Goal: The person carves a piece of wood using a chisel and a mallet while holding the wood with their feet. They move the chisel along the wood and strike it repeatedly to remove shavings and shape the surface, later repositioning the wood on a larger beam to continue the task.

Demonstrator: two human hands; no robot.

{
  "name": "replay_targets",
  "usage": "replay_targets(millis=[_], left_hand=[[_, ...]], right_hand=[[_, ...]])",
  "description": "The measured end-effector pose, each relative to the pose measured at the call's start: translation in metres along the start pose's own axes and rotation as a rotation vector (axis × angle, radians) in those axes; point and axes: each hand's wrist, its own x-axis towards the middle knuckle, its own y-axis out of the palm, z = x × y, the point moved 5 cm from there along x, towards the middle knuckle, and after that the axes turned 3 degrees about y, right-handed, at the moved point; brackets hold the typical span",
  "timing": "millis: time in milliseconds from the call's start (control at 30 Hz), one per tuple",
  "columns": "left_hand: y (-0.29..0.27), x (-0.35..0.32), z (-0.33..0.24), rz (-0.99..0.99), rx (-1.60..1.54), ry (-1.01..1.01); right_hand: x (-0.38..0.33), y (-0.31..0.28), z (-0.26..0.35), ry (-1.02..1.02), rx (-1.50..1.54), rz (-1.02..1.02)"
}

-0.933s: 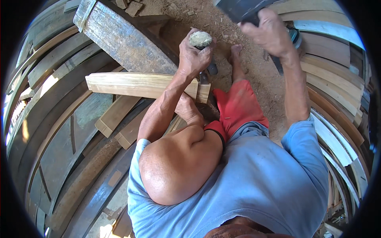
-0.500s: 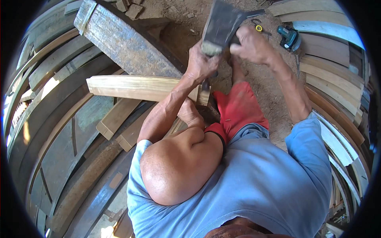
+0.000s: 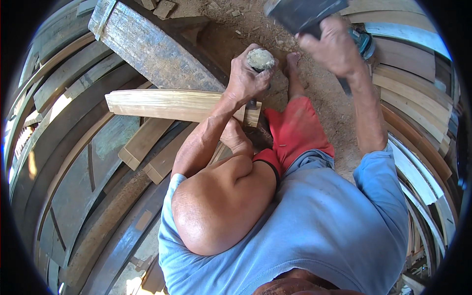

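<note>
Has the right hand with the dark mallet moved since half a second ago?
Yes. The right hand with the dark block-headed mallet has lifted away from the worn chisel top, towards the right.

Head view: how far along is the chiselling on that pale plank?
Done: wood chips already litter the dirt. In hand: the left hand grips a chisel upright on the pale plank, while the right hand holds a dark hammer raised above it. Left: cut depth is hidden.

left hand (image 3: 248, 78) gripping chisel (image 3: 259, 60), right hand (image 3: 334, 46) raising hammer (image 3: 300, 14)
</note>
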Motion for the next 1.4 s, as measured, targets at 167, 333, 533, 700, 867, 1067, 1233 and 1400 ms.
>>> replay_targets(millis=[167, 333, 533, 700, 867, 1067, 1233, 1400], left_hand=[[0.004, 0.002, -0.005, -0.042, 0.027, 0.141], [-0.003, 0.006, 0.006, 0.024, 0.137, -0.025], [0.010, -0.022, 0.046, -0.023, 0.086, -0.027], [-0.009, -0.017, 0.015, -0.035, 0.015, -0.095], [-0.006, -0.012, -0.005, -0.004, 0.018, -0.051], [0.005, -0.030, -0.003, 0.031, 0.008, 0.144], [0.002, -0.023, 0.008, 0.063, 0.070, 0.013], [0.008, -0.036, 0.029, 0.014, -0.043, 0.034]], right_hand=[[-0.017, 0.028, -0.014, -0.121, -0.301, 0.030], [0.001, 0.014, -0.010, 0.009, 0.048, -0.061], [-0.013, 0.053, -0.042, -0.132, -0.361, 0.179], [-0.007, 0.020, -0.009, -0.026, 0.091, -0.003], [-0.008, -0.005, 0.019, 0.031, 0.062, -0.038], [-0.031, 0.045, -0.005, -0.277, -0.485, 0.130], [-0.012, 0.023, -0.001, -0.022, -0.002, 0.002], [-0.025, 0.069, -0.024, 0.010, -0.477, 0.391]])
